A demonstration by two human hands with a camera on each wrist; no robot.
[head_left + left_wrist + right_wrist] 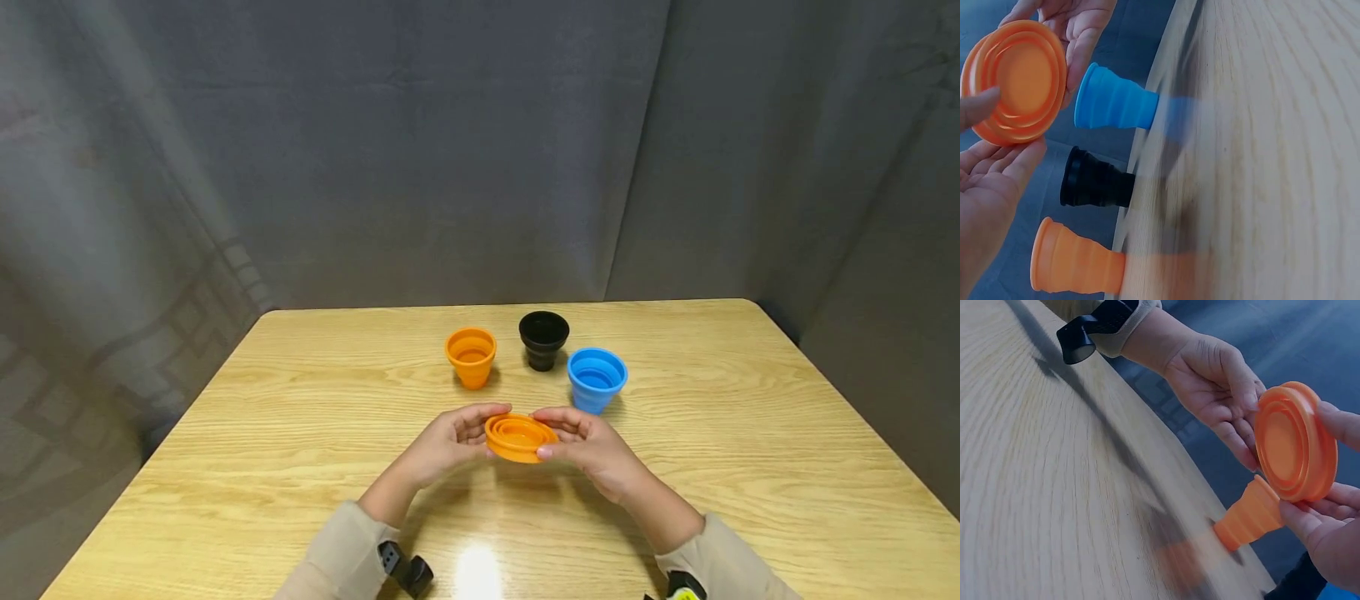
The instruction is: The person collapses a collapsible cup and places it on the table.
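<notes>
The left hand (444, 446) and right hand (597, 454) hold a flattened orange cup (517, 435) between them above a tabletop (300, 433). Farther back stand a tall orange cup (472, 367), a black cup (543, 343) and a blue cup (596, 379), the blue one nearest the right hand. A grey curtain (420, 167) hangs behind.

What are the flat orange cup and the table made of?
The flat orange cup seems rubbery silicone, smooth and satiny, judging by its nested rings; soft plastic is possible. The table looks like glossy wood: grain shows and light glares off it. Maybe it's laminate.
</notes>
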